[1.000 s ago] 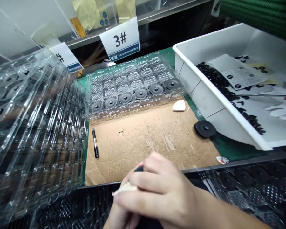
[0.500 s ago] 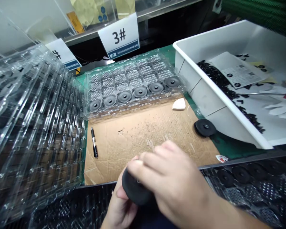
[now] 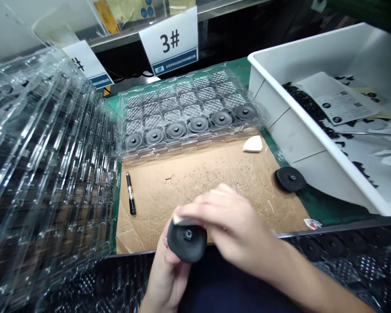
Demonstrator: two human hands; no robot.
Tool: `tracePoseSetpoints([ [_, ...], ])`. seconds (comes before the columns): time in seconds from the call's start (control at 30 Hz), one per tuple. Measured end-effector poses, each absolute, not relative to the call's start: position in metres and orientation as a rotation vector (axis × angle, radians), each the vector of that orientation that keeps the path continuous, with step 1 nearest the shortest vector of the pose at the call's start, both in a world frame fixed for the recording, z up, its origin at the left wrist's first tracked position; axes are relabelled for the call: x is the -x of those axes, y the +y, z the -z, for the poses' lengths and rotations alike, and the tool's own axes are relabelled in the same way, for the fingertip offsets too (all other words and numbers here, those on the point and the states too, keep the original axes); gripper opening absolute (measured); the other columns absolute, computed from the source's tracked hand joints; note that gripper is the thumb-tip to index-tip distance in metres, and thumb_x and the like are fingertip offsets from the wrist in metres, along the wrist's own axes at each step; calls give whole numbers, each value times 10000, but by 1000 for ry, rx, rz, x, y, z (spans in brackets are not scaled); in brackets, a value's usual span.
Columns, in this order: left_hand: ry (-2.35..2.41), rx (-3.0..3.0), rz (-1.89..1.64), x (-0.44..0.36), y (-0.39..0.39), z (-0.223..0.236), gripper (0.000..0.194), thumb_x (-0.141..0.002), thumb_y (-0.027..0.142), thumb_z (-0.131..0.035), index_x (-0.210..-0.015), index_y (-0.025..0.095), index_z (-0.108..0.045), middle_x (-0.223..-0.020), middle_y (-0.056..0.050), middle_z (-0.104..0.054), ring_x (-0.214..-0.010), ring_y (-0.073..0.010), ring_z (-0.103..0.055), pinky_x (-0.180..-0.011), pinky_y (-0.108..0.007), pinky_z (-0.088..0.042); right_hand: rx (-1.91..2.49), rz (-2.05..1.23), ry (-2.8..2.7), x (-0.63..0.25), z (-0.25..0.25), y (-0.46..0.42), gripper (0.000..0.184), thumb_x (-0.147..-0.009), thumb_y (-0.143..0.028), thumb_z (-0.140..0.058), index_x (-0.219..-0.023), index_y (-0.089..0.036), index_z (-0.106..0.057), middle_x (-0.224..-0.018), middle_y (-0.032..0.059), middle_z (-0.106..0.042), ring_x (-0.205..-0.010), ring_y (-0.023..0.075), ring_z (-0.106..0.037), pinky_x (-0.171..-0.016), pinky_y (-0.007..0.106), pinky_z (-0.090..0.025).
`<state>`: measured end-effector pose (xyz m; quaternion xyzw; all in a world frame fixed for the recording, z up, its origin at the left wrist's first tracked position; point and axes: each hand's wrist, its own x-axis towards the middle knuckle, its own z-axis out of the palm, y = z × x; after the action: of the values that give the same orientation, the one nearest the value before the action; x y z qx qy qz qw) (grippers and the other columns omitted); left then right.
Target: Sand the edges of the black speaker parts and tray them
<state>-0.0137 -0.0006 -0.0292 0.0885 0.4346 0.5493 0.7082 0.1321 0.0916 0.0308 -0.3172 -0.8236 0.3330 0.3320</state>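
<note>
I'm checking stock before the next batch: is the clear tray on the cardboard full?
Not full: black discs sit in just the front row of the clear tray; the rows behind show only bare patterned pockets.

A white tent card (image 3: 168, 37) reads "3#"; another card (image 3: 84, 63) shows "#".

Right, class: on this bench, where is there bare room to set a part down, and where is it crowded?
Bare cardboard lies between the clear blister tray, the stacked trays and the black disc, right of the pen. A green mat strip runs below the white bin. The stacked trays and the bin, holding black pieces, are crowded.
</note>
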Motion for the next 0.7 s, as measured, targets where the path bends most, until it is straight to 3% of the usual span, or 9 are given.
tracePoseSetpoints([
  [0.23, 897, -97, -1323, 21, 10, 1, 572, -491, 454, -770, -1039, 330, -665, -1116, 13, -696, -1032, -202, -629, -915, -240, -461, 1239, -1112, -2155, -151, 36, 77, 224, -872, -141, -494, -1000, -235, -651, -932, 9, -714, -833, 150, -631, -747, 291, -419],
  [0.33, 853, -99, -1306, 22, 10, 0, 542, -520, 432, -763, -1043, 327, -667, -1106, 14, -700, -1013, -194, -639, -903, -217, -466, 1268, -1172, -2191, -150, 53, 70, 196, -854, -149, -518, -936, -227, -678, -873, 11, -726, -785, 165, -654, -714, 305, -447],
  [0.53, 766, -199, -1332, 21, 5, 16, 505, -645, 403, -710, -1135, 342, -608, -1187, -14, -657, -1075, -201, -604, -925, -244, -459, 1186, -1062, -1904, -147, -11, 76, 234, -882, -175, -503, -1069, -261, -615, -970, 0, -695, -824, 131, -631, -684, 239, -467],
  [0.63, 819, -186, -1317, 20, 1, 20, 467, -670, 398, -700, -1125, 339, -617, -1198, -19, -651, -1138, -209, -557, -961, -266, -431, 822, -940, -1942, -137, -41, 75, 289, -874, -87, -456, -1076, -226, -610, -914, -10, -701, -798, 116, -627, -675, 242, -433],
  [0.7, 905, -166, -1332, 21, -1, 21, 503, -620, 422, -728, -1105, 332, -631, -1180, -31, -661, -1135, -227, -557, -954, -291, -443, 828, -910, -2119, -133, -47, 74, 310, -852, -42, -419, -987, -200, -649, -817, -4, -703, -712, 121, -620, -623, 263, -395],
])
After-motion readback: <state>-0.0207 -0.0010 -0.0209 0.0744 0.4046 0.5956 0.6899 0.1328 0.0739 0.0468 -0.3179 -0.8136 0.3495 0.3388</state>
